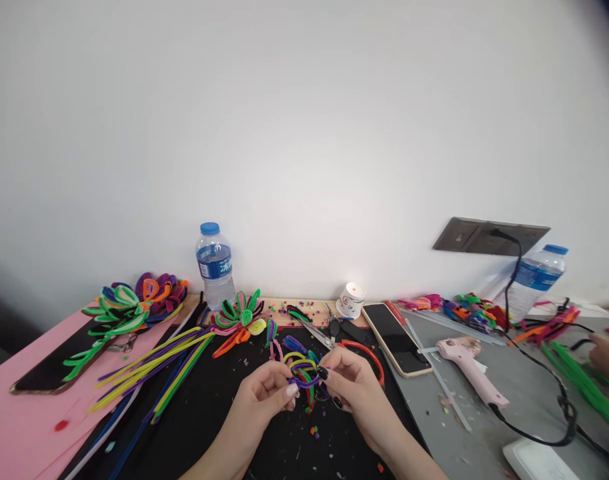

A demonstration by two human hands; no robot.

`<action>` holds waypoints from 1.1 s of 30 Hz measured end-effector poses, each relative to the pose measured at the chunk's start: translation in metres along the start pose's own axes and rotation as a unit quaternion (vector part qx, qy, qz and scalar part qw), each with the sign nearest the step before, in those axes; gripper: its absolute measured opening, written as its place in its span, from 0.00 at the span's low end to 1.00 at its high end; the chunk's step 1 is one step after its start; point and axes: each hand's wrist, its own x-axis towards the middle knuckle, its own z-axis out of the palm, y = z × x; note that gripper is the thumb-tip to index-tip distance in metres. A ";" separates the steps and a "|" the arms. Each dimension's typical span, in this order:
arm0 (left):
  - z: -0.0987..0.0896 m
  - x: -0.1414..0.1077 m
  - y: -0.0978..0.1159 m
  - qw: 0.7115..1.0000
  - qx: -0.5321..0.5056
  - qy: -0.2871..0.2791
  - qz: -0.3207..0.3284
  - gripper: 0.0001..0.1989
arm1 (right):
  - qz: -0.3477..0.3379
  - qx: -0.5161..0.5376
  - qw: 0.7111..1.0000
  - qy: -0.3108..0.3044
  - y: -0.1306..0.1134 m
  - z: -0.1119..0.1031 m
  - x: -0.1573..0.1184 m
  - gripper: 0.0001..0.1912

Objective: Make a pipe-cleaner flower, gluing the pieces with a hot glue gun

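Over the black mat (199,407), my left hand (269,393) pinches one side of a bent purple pipe cleaner (307,382). My right hand (349,383) grips its other side between thumb and fingers. A yellow loop (301,365) shows just above the purple one; whether the two are joined I cannot tell. Behind my fingers lie more bent pipe cleaners (295,345) in blue, pink and green, partly hidden. Scissors (324,338) with open blades and a red-orange handle lie just beyond my right hand.
Loose pipe cleaners (149,373) and pipe-cleaner flowers (239,313) lie left, near a water bottle (215,267). A paper cup (351,301) and phone (397,339) stand right of centre. Farther right are a pink glue gun (471,370), its cord, and another person's hand (607,357).
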 end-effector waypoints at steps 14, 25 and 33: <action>-0.002 0.002 0.000 1.000 -0.012 -0.006 -0.004 0.09 | 0.006 0.055 0.998 -0.033 0.015 0.001 0.001 0.12; -0.003 0.001 0.000 1.000 -0.004 -0.012 0.005 0.08 | 0.011 0.074 0.997 -0.034 0.015 0.002 0.001 0.12; -0.006 0.004 -0.012 0.995 0.032 -0.074 0.053 0.04 | -0.015 0.044 0.999 0.012 0.008 0.000 0.002 0.11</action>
